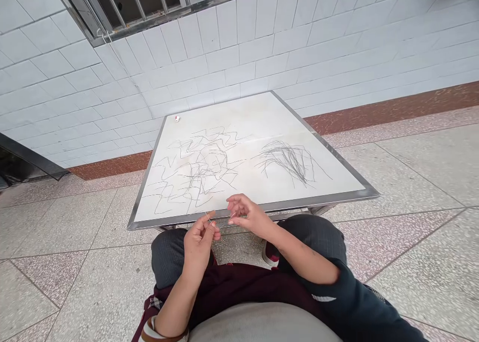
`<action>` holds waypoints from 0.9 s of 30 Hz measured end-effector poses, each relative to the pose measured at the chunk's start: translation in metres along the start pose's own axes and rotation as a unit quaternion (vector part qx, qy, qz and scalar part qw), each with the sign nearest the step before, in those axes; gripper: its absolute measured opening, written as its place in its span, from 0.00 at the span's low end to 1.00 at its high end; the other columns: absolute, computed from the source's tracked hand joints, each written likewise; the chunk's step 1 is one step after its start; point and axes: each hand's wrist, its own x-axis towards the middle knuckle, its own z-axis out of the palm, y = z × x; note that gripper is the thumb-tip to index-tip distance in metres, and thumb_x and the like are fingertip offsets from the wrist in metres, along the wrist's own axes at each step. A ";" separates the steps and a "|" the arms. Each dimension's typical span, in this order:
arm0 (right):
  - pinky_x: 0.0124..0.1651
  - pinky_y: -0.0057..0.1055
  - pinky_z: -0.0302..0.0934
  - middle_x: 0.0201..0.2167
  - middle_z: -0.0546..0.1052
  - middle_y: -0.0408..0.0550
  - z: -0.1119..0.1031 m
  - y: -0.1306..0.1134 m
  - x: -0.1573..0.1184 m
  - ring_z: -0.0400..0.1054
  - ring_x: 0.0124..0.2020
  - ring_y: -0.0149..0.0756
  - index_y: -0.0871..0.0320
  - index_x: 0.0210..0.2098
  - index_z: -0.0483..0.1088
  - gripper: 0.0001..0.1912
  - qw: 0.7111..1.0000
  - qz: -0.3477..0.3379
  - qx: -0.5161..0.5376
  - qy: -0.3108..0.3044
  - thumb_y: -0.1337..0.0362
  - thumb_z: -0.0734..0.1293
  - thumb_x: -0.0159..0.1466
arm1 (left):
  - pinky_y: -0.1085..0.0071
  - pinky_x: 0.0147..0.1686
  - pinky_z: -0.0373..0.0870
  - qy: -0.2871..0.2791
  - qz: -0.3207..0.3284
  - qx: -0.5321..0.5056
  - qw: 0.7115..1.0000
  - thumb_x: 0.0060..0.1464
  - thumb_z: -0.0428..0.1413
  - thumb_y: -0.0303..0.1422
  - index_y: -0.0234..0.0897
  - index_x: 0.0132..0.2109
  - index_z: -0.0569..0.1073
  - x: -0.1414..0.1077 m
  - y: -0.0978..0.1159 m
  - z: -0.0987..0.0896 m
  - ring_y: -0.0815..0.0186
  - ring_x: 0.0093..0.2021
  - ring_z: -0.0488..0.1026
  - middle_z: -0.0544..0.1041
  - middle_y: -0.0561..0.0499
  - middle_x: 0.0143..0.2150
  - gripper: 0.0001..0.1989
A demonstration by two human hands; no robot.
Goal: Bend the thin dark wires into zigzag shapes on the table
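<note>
White, smooth and edged in grey metal, the surface (262, 115) carries thin dark wavy strands (192, 179) sprawled loosely across its left half and longer, straighter strands (295, 165) bunched toward its right edge. Close to the far left corner sits a small red-and-white object (177, 118). At the near edge, I see the left hand (200, 236) pinching a fine bent strand (208, 216) in its fingers; the right hand (251, 216) curls its fingers at the other end, gripping or not, I cannot tell.

Thin strand (225, 226) held; wavy dark strands (192, 174) spread left; straighter strands (295, 163) bunched right
</note>
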 end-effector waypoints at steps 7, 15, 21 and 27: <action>0.33 0.29 0.63 0.26 0.74 0.43 0.018 -0.007 -0.004 0.67 0.26 0.28 0.60 0.34 0.70 0.13 0.963 0.119 0.233 -0.068 0.55 0.66 0.60 | 0.72 0.36 0.71 0.005 0.023 0.023 0.999 0.53 0.56 0.39 0.38 0.52 0.72 -0.007 0.009 0.001 0.69 0.30 0.72 0.72 0.56 0.27 0.20; 0.32 0.25 0.61 0.28 0.74 0.42 0.021 -0.002 -0.004 0.66 0.27 0.26 0.60 0.33 0.70 0.13 0.947 0.140 0.287 -0.044 0.56 0.69 0.57 | 0.72 0.36 0.70 -0.008 0.022 0.030 0.999 0.50 0.59 0.37 0.39 0.54 0.71 -0.007 0.011 0.003 0.70 0.29 0.71 0.69 0.58 0.26 0.23; 0.29 0.25 0.60 0.25 0.73 0.40 0.022 -0.003 -0.003 0.65 0.24 0.25 0.59 0.33 0.69 0.13 0.945 0.137 0.295 -0.024 0.57 0.71 0.55 | 0.72 0.35 0.70 -0.014 0.015 0.041 0.999 0.49 0.60 0.37 0.37 0.57 0.69 -0.008 0.012 0.005 0.70 0.28 0.71 0.72 0.57 0.26 0.27; 0.29 0.26 0.61 0.26 0.75 0.43 0.023 -0.004 -0.005 0.67 0.24 0.27 0.59 0.34 0.67 0.16 0.936 0.149 0.317 -0.030 0.52 0.67 0.58 | 0.70 0.34 0.72 -0.057 -0.001 0.013 0.998 0.49 0.59 0.37 0.38 0.59 0.66 -0.006 0.003 0.001 0.70 0.28 0.71 0.72 0.56 0.27 0.30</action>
